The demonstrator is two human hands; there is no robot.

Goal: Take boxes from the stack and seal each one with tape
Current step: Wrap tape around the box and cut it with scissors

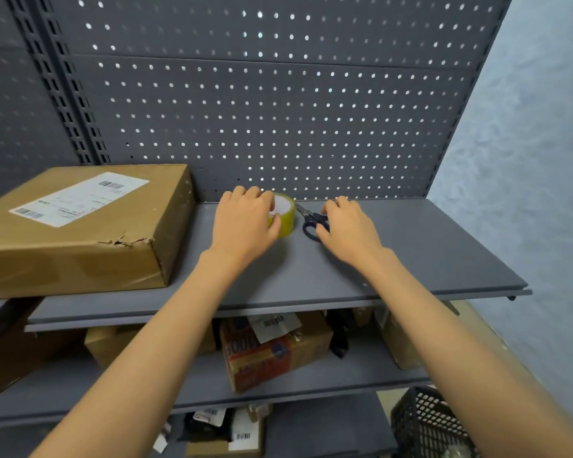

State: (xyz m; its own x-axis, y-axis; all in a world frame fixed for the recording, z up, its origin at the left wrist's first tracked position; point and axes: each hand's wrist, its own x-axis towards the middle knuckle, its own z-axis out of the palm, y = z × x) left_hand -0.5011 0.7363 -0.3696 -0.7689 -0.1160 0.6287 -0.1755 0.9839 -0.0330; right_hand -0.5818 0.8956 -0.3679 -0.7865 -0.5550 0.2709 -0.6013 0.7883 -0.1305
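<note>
You have one grey shelving unit in front of you with a perforated back panel (278, 110) and three shelf levels in view; the top shelf (411, 259) carries what you are working with. On its left sits one large flat cardboard box (80, 226), closed, brown, with a white shipping label (76, 198) bearing barcodes on its lid, a ragged tear along the front top edge, and clear tape glinting on the front face. Its back corner stands close to the panel and its right side is near your left hand, not touching it. On the middle shelf below lie several more cardboard boxes, at least four, one of them (262, 355) printed in red and orange with a white label stuck on top; the lowest level holds a jumble of smaller labelled packets that cannot be counted. One black mesh basket (427, 421) stands at the lower right. Your left hand (245, 219) grips the single roll of yellowish clear tape (283, 213), which lies flat toward the back of the top shelf, fingers over its top and thumb curled against its near side. Your right hand (348, 226) lies on the one pair of dark-handled scissors (311, 221) just right of the roll, fingers curled over the handles.
</note>
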